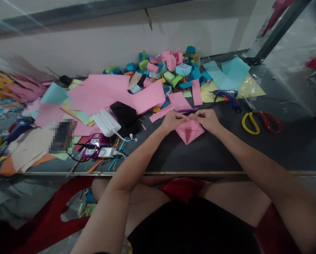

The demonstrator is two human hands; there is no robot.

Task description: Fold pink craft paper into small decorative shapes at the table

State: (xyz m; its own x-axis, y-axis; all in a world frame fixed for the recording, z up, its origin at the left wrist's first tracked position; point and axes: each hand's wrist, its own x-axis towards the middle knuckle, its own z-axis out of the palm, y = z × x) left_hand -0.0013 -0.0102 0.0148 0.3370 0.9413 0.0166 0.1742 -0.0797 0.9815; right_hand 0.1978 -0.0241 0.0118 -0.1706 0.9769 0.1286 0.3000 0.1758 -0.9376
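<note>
Upper left: see pink sheets [102, 88] lying flat | upper middle: see paper boxes [171, 62] heaped, apparently finished | centre: with left hand [172, 121], pinching top of pink paper [188, 133], creased diamond, seemingly part-done, remaining folds unclear | just right: with right hand [208, 119], pinching same edge | right: see scissors [260, 113], untouched

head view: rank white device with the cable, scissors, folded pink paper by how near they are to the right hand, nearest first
1. Folded pink paper: pinched by the right hand and the left hand.
2. Scissors: to the right of the right hand.
3. White device: over on the left, beyond the left hand.
</note>
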